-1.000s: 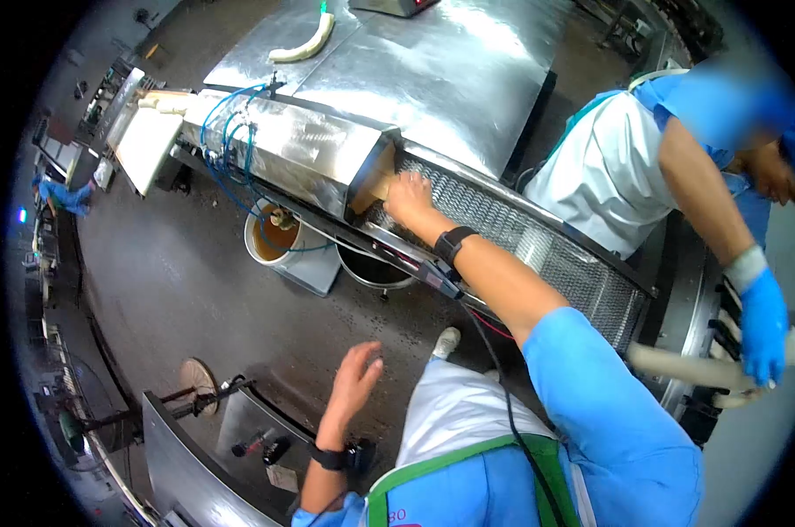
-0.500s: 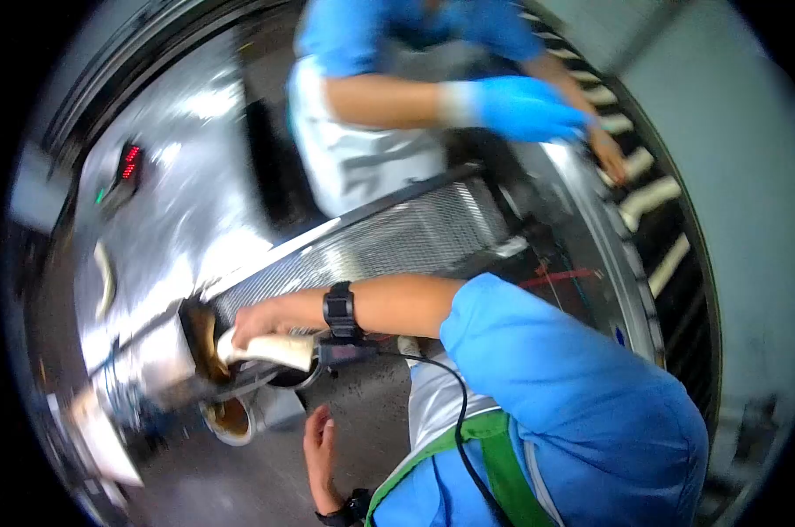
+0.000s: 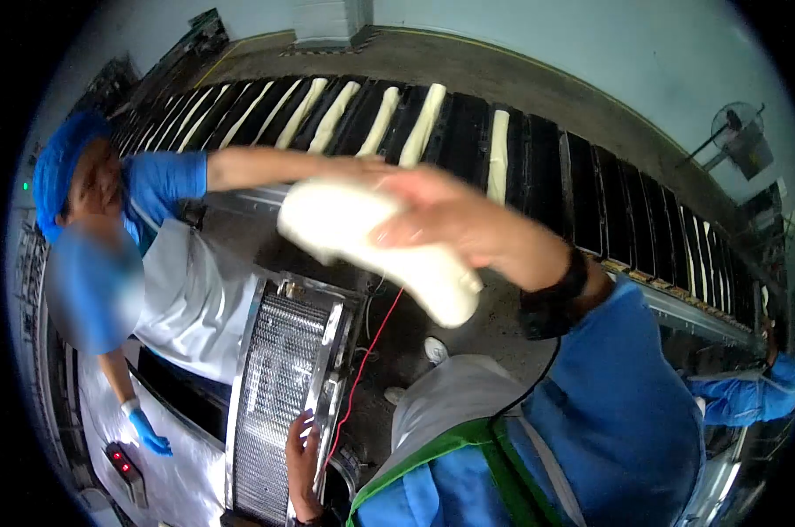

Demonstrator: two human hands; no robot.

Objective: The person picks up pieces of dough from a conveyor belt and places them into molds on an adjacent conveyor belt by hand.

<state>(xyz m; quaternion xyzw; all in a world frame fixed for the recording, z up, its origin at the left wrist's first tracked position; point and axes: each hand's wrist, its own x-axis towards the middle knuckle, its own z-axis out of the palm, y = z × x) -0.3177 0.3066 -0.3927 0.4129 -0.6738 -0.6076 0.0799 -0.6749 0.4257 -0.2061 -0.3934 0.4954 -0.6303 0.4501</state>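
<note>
In my right hand (image 3: pixel 441 215) I grip a thick, pale log of dough (image 3: pixel 345 220), fingers wrapped over its top. Its lower end hangs bent toward the floor, and motion blurs both hand and dough. Beyond it run black bread-pan rows (image 3: pixel 454 145), several with long strips of dough (image 3: pixel 422 123) lying in them. My left hand (image 3: pixel 302 457) is low by the side of the metal mesh conveyor (image 3: pixel 283 369), fingers partly spread with nothing in them.
A co-worker in a blue cap stands at the left, one arm (image 3: pixel 274 167) reaching toward the pans, the other gloved hand (image 3: pixel 149 432) over the steel table (image 3: pixel 187 465). A red-digit display (image 3: pixel 123 465) sits there. Another person's blue sleeve (image 3: pixel 748 395) is at right.
My view has turned from the steel table toward the pan rows. My right hand has lifted the dough from beside the metal container and carried it toward the pans. My left hand remains low and empty.
</note>
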